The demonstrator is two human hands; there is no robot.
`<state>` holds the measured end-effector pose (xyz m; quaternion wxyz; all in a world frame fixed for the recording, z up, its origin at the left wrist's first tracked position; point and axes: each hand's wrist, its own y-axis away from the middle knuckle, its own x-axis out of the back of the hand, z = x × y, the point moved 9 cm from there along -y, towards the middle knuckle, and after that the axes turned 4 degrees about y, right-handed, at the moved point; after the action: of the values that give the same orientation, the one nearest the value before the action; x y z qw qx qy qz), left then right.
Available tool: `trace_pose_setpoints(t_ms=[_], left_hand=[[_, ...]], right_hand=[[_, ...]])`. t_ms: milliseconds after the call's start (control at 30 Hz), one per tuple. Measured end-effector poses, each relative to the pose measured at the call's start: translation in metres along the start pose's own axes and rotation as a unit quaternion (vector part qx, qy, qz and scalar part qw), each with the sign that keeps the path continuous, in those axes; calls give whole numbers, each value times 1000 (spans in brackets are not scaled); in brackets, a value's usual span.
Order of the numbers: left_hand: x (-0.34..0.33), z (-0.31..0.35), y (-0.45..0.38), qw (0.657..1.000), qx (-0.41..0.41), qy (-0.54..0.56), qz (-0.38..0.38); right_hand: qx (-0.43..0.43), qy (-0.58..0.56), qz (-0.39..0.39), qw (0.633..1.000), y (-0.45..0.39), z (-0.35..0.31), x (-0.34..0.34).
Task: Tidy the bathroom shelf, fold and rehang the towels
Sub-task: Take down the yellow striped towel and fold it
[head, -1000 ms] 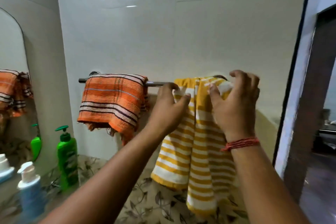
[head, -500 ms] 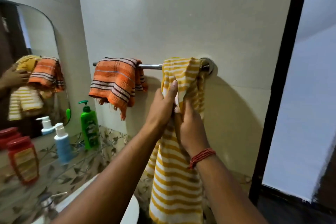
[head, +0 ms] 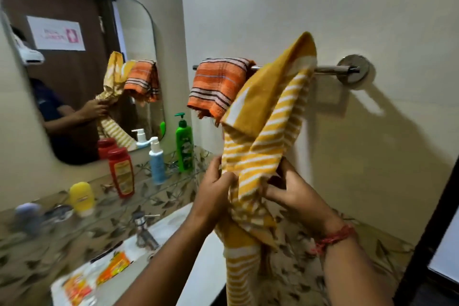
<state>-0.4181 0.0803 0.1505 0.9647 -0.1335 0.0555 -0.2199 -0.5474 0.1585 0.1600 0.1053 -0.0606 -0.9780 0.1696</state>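
A yellow towel with white stripes (head: 268,117) rises bunched in front of the chrome towel rail (head: 330,69), its top corner above the rail and its tail hanging down between my arms. My left hand (head: 213,191) grips its left side and my right hand (head: 293,191) grips its right side, both at about mid-length. An orange striped towel (head: 216,84) hangs folded over the rail's left end. The glass shelf (head: 149,194) under the mirror carries the bottles.
On the shelf stand a green pump bottle (head: 184,144), a blue pump bottle (head: 157,159), a red bottle (head: 122,171) and a yellow tube (head: 81,198). Below are the tap (head: 145,231) and white basin (head: 173,226) with orange sachets (head: 111,268). A dark door frame (head: 432,231) stands at right.
Both hands slid down the yellow towel from the rail to its middle and pulled it away from the wall; it now stands bunched instead of draped. The view swung left and back.
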Motion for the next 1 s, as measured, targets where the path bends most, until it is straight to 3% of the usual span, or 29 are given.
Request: trace_pose_setpoints(t_ms=[67, 200, 300, 500, 667, 767, 867, 1000], left_hand=[[19, -7, 4, 999, -4, 18, 33], [53, 10, 3, 993, -71, -22, 88], [83, 30, 9, 981, -123, -78, 129], [117, 20, 43, 988, -48, 79, 123], [138, 14, 66, 970, -79, -13, 231], [137, 16, 80, 959, -93, -76, 258], [132, 14, 87, 946, -71, -139, 285], [129, 14, 102, 902, -94, -128, 401]], right_hand=[[-3, -115, 27, 993, -9, -2, -23], [-44, -87, 180, 979, -30, 4, -52], [-62, -105, 213, 969, -34, 2, -69], [-80, -141, 154, 975, -23, 4, -109], [-131, -175, 123, 968, -31, 36, -133], [-133, -197, 83, 968, -37, 46, -149], [-142, -209, 3, 968, -39, 49, -159], [-156, -258, -149, 942, -38, 48, -170]])
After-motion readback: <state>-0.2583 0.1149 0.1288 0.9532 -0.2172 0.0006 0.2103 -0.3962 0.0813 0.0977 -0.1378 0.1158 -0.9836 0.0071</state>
